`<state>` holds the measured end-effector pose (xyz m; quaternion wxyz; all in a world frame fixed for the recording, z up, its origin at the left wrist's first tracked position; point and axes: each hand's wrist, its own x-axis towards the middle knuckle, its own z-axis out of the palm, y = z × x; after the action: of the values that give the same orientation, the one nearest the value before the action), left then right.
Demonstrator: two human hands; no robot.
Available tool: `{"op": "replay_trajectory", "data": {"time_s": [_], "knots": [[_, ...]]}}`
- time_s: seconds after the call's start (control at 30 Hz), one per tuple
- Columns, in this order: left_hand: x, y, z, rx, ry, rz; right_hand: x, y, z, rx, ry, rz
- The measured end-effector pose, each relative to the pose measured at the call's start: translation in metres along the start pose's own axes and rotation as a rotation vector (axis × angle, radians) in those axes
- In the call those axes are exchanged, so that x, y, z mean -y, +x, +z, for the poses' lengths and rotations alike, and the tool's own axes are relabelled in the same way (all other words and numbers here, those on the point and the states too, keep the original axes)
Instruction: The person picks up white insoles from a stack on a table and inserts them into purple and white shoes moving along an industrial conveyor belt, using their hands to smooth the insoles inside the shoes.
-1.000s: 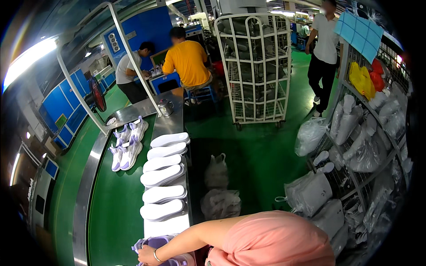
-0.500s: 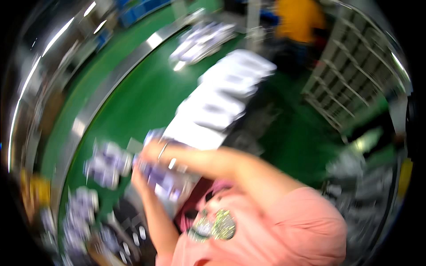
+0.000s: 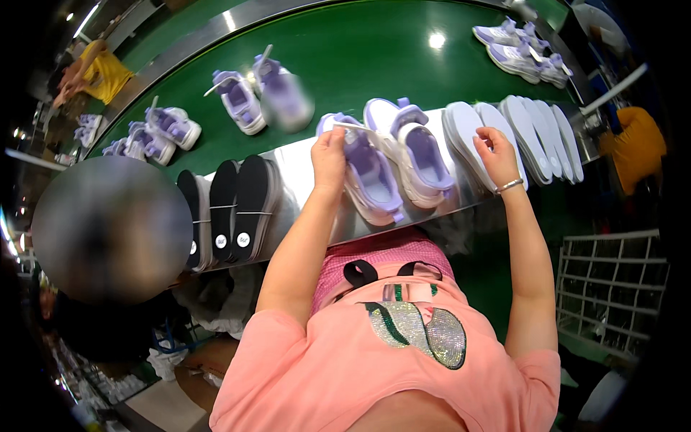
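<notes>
Green conveyor belt [image 3: 381, 54] spreads past the far edge of the steel table [image 3: 294, 173]; on it, lavender-white left sneaker [image 3: 373, 176] and right sneaker [image 3: 425, 162] stand a gap from black insoles [image 3: 252, 209]; left grip [image 3: 329, 158] clasps the left sneaker; right grip [image 3: 498, 157] has shifted from there to white insoles [image 3: 464, 137], curled, hold impossible to tell.

Bright metal, black margins: hard light whitens a surface [image 3: 294, 173] while the picture's corners sink into darkness.
Bare metal glares near white beside the left hand [image 3: 329, 155], and a round highlight burns on the green belt [image 3: 389, 68]. A light tube [image 3: 87, 20] shines at upper left; shade gathers beneath the surface. The right hand [image 3: 497, 155] and near pair of shoes [image 3: 407, 151] look crisp, but a lavender shoe [image 3: 290, 101] on the belt is smeared, and a round, heavy blur hides a head [image 3: 111, 230] at left. Fisheye distortion curves the metal rail [image 3: 245, 18].
</notes>
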<state>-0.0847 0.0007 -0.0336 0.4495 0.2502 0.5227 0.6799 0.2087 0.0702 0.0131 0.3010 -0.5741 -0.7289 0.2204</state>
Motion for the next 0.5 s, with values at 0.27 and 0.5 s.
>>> {"op": "replay_trajectory", "data": {"time_s": [0.27, 0.5], "knots": [[-0.012, -0.024, 0.015, 0.062, 0.225, 0.103, -0.069, -0.021, 0.000, 0.121, -0.547, -0.007], [0.016, -0.038, 0.007, -0.017, 0.539, 0.330, -0.077, 0.018, -0.047, -0.011, -0.568, 0.110]]}}
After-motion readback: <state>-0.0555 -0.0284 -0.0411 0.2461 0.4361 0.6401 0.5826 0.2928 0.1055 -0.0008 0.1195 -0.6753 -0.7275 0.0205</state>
